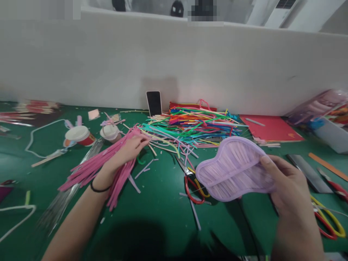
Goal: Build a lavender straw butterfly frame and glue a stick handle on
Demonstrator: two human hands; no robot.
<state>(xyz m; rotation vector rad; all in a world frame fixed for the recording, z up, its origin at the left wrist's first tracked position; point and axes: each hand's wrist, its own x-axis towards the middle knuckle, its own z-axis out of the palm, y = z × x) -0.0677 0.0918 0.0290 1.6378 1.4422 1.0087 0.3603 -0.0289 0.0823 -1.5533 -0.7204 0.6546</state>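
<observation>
lilac frame (233, 168): right hand (288, 185) pinches its right edge.
pink stems (108, 163): left hand (127, 150) lies on the bundle, fingers loose, gripping nothing.
tip: probably best to tease out one stem cleanly.

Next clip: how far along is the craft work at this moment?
Looks done: a lilac woven panel, its frame filled with pale strips, held by the right hand. In hand: the left hand rests on a bundle of pink pipe cleaners on the green table. Left: the multicoloured pile lies loose behind, scissors beside it.
</observation>
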